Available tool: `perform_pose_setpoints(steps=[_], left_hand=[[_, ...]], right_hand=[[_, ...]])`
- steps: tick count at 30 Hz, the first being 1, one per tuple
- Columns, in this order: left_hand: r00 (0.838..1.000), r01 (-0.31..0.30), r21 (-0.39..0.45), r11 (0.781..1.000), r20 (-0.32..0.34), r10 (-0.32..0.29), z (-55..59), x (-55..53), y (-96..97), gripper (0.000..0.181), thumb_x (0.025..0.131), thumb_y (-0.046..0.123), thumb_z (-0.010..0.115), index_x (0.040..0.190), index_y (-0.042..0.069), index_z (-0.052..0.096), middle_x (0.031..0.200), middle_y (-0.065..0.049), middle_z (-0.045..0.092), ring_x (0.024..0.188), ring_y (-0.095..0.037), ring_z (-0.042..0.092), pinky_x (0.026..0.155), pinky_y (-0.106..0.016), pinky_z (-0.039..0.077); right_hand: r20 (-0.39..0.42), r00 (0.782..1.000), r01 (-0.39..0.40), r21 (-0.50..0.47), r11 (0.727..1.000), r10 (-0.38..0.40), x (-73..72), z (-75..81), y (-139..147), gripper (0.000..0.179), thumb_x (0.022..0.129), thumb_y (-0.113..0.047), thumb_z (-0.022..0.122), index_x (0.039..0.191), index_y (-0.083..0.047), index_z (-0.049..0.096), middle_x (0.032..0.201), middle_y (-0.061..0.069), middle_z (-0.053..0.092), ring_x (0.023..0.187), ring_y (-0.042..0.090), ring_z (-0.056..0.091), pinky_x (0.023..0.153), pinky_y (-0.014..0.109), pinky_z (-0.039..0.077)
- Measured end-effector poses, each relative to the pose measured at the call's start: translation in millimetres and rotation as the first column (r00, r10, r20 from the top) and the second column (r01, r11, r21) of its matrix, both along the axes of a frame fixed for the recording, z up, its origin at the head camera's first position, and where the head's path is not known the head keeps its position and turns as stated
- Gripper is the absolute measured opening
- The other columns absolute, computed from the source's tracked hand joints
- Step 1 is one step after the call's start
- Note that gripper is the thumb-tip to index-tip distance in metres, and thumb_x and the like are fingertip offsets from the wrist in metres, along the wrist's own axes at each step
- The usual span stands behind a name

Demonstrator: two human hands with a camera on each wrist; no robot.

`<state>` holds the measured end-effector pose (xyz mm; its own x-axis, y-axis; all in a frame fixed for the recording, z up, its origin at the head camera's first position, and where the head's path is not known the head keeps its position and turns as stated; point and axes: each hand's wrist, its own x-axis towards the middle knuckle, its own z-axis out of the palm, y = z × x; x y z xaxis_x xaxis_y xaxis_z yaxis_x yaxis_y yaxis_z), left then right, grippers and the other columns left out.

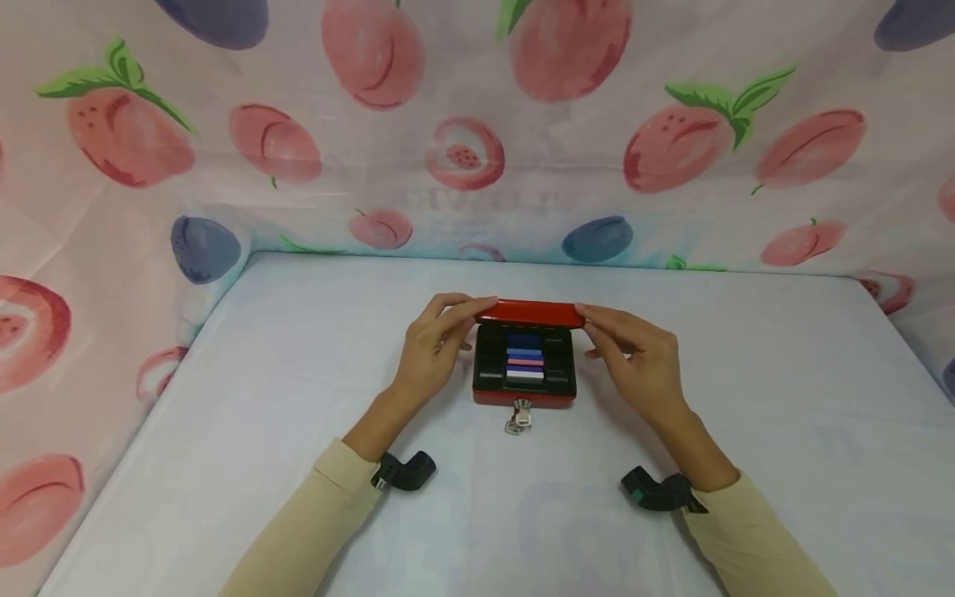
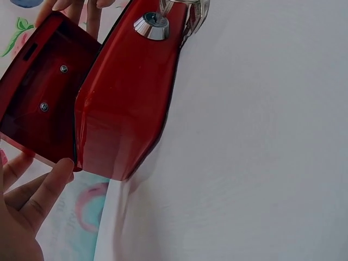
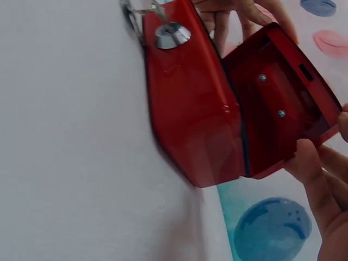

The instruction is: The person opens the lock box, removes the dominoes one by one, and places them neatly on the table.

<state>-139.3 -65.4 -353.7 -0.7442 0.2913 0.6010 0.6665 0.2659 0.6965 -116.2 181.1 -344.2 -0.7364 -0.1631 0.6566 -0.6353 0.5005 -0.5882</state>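
Note:
A red metal cash box [image 1: 487,398] stands on the table with its lid [image 1: 530,313] raised at the back. My left hand [image 1: 427,355] holds the lid's left edge between thumb and fingers. On the right edge of the same lid, my right hand [image 1: 643,358] has a similar grip. Inside lies a black tray [image 1: 488,365]; its middle compartment holds several blue, pink and white strips [image 1: 525,362], too small to identify. A key sits in the silver front lock [image 2: 152,27], with a ring and more metal pieces [image 1: 515,423] hanging from it.
A white cloth covers the table [image 1: 336,332]. Behind and at the left hangs a fruit-patterned curtain [image 1: 552,157]. Each wrist carries a black camera mount, one at the left [image 1: 406,473] and one at the right [image 1: 656,491].

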Motion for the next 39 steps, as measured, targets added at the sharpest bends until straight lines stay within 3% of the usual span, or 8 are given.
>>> perform_pose_setpoints(steps=[5, 10, 14, 17, 25, 29, 35, 39], left_hand=[[1.000, -0.001, -0.006, 1.000, 0.009, 0.001, -6.0, -5.8, -0.9, 0.028, 0.089, -0.004, 0.046, 0.114, 0.004, 0.058, 0.105, -0.014, 0.050, 0.085, -0.027, 0.054, 0.058, -0.038, 0.052], [1.000, -0.004, -0.025, 1.000, 0.017, 0.004, -26.0, -20.9, -5.0, 0.030, 0.091, 0.004, 0.046, 0.117, 0.013, 0.058, 0.106, -0.009, 0.051, 0.085, -0.023, 0.056, 0.054, -0.032, 0.051], [1.000, -0.011, -0.041, 0.999, 0.010, 0.012, -29.7, -26.6, -7.7, 0.031, 0.093, 0.010, 0.045, 0.120, 0.019, 0.058, 0.105, -0.004, 0.051, 0.084, -0.018, 0.057, 0.053, -0.026, 0.050], [1.000, -0.023, -0.046, 0.999, 0.004, 0.023, -29.0, -28.5, -8.9, 0.033, 0.093, 0.011, 0.045, 0.121, 0.023, 0.057, 0.103, -0.003, 0.052, 0.082, -0.015, 0.058, 0.052, -0.023, 0.049], [0.996, -0.081, -0.099, 0.992, 0.020, 0.083, -24.3, -32.4, -4.8, 0.033, 0.094, 0.017, 0.044, 0.122, 0.032, 0.055, 0.093, 0.001, 0.049, 0.077, -0.013, 0.056, 0.051, -0.021, 0.048], [0.995, -0.090, -0.103, 0.991, 0.038, 0.095, -22.3, -33.1, -3.8, 0.033, 0.094, 0.018, 0.044, 0.122, 0.031, 0.055, 0.092, 0.001, 0.051, 0.076, -0.012, 0.056, 0.052, -0.021, 0.049], [0.993, -0.098, -0.133, 0.986, 0.059, 0.107, -19.2, -35.9, -2.5, 0.033, 0.094, 0.021, 0.043, 0.124, 0.034, 0.053, 0.092, 0.000, 0.051, 0.074, -0.011, 0.058, 0.054, -0.020, 0.049], [0.990, -0.107, -0.154, 0.982, 0.075, 0.119, -17.6, -38.5, -2.4, 0.034, 0.094, 0.023, 0.043, 0.125, 0.036, 0.051, 0.092, -0.002, 0.053, 0.073, -0.010, 0.060, 0.054, -0.020, 0.049]], right_hand=[[0.044, 0.998, -0.037, -0.005, 0.999, 0.038, -3.9, -0.9, 5, 0.033, 0.079, 0.007, 0.062, 0.109, -0.004, 0.064, 0.103, 0.008, 0.064, 0.065, 0.010, 0.063, 0.058, 0.019, 0.050], [0.077, 0.995, -0.058, -0.027, 0.998, 0.060, -21.8, -26.6, 18, 0.034, 0.082, -0.004, 0.063, 0.114, -0.014, 0.063, 0.106, 0.002, 0.063, 0.066, 0.009, 0.063, 0.058, 0.022, 0.050], [0.070, 0.996, -0.046, -0.015, 0.999, 0.047, -42.3, -53.5, 30, 0.034, 0.083, -0.011, 0.064, 0.116, -0.018, 0.062, 0.107, 0.001, 0.062, 0.065, 0.014, 0.064, 0.057, 0.022, 0.050], [0.077, 0.996, -0.036, 0.013, 0.999, 0.035, -49.5, -60.2, 33, 0.034, 0.084, -0.017, 0.063, 0.117, -0.022, 0.061, 0.108, -0.003, 0.062, 0.066, 0.014, 0.063, 0.058, 0.021, 0.050], [0.132, 0.989, -0.049, -0.082, 0.995, 0.060, -38.5, -34.5, 22, 0.033, 0.083, -0.013, 0.063, 0.116, -0.017, 0.062, 0.107, 0.005, 0.063, 0.068, 0.019, 0.064, 0.056, 0.022, 0.050], [0.134, 0.989, -0.043, -0.145, 0.988, 0.063, -43.8, -40.2, 22, 0.030, 0.084, -0.013, 0.062, 0.113, -0.015, 0.064, 0.105, 0.006, 0.064, 0.069, 0.017, 0.064, 0.054, 0.020, 0.049], [0.125, 0.992, 0.009, -0.152, 0.988, 0.010, -38.3, -26.1, 14, 0.029, 0.083, -0.012, 0.062, 0.111, -0.018, 0.065, 0.101, 0.003, 0.065, 0.075, 0.013, 0.065, 0.053, 0.022, 0.050], [0.117, 0.993, 0.004, -0.200, 0.980, 0.019, -42.1, -28.2, 13, 0.029, 0.082, -0.011, 0.064, 0.111, -0.015, 0.065, 0.102, 0.005, 0.065, 0.077, 0.014, 0.065, 0.053, 0.019, 0.049]])
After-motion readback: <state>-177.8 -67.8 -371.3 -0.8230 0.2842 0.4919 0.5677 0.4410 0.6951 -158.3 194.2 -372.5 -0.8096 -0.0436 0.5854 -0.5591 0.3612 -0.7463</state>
